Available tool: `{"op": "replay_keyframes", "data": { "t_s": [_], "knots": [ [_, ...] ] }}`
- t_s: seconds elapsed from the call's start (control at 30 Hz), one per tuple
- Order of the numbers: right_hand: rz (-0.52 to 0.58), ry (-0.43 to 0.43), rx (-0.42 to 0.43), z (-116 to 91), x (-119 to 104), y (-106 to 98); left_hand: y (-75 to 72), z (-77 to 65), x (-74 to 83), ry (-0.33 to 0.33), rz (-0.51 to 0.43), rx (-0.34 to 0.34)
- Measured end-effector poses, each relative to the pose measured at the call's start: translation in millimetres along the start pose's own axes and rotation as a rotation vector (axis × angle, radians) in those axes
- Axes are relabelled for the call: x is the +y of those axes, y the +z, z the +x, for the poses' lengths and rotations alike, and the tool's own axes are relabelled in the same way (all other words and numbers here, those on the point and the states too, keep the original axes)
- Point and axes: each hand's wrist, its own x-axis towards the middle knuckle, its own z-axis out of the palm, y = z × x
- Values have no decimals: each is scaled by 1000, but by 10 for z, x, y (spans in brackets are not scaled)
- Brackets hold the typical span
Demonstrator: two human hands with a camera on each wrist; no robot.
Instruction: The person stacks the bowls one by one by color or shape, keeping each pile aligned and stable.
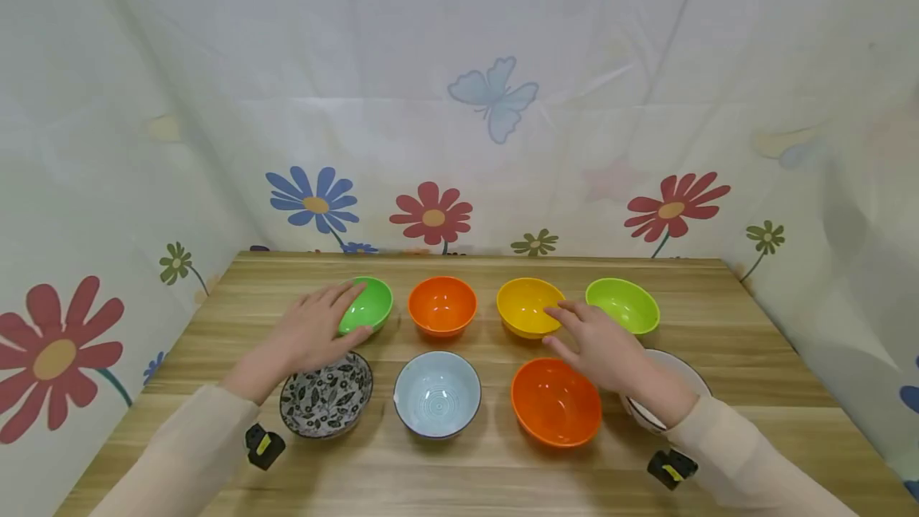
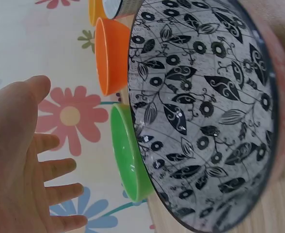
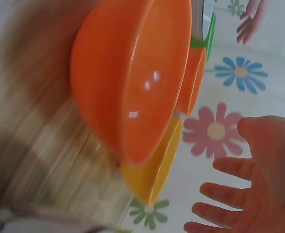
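My left hand hovers palm down, fingers spread, over the left side of the green bowl, just behind the black-and-white patterned bowl. In the left wrist view its straight fingers hold nothing, and the leaf pattern inside the patterned bowl shows plainly. My right hand is spread likewise, its fingertips overlapping the yellow bowl. Beneath it lie the front orange bowl and a white, dark-rimmed bowl, partly hidden by the wrist. The right wrist view shows that palm bare.
Bowls stand in two rows on a wood-grain table. The back row also has a smaller orange bowl and a lime bowl; a pale blue bowl is front centre. A flower-printed cloth hangs behind and at both sides.
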Motion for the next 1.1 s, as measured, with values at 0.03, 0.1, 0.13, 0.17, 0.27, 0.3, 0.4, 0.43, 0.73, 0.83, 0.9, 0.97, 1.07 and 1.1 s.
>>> {"op": "replay_keyframes", "data": {
  "t_s": [0.03,0.1,0.13,0.17,0.27,0.3,0.4,0.43,0.73,0.83,0.9,0.97,1.07,1.1],
  "knots": [
    [0,-10,-1,-1,-35,9,4,-14,-11,-2,2,1],
    [5,-31,-9,-3,-108,22,6,-41,-29,-11,0,-2],
    [6,-39,-16,-3,-144,27,6,-56,-38,-14,-1,-4],
    [5,-46,-19,-2,-177,31,5,-72,-47,-20,-4,-7],
    [12,-76,-15,11,-266,39,-2,-122,-78,-32,-13,-17],
    [12,-86,-10,19,-290,44,-6,-141,-89,-37,-18,-22],
    [19,-114,3,47,-351,60,-16,-198,-121,-37,-29,-24],
    [21,-121,4,56,-367,67,-21,-216,-128,-33,-32,-23],
    [87,-151,-15,126,-485,148,-22,-309,-192,-26,-75,-37],
    [119,-156,-23,138,-526,175,-3,-322,-217,-20,-72,-45],
    [144,-167,-25,144,-560,186,14,-327,-233,-9,-67,-39],
    [154,-158,-26,152,-602,200,28,-330,-247,0,-69,-35],
    [171,-135,-30,168,-680,221,38,-335,-260,19,-87,-38],
    [178,-127,-26,174,-706,231,42,-337,-264,18,-94,-44]
  ]
}}
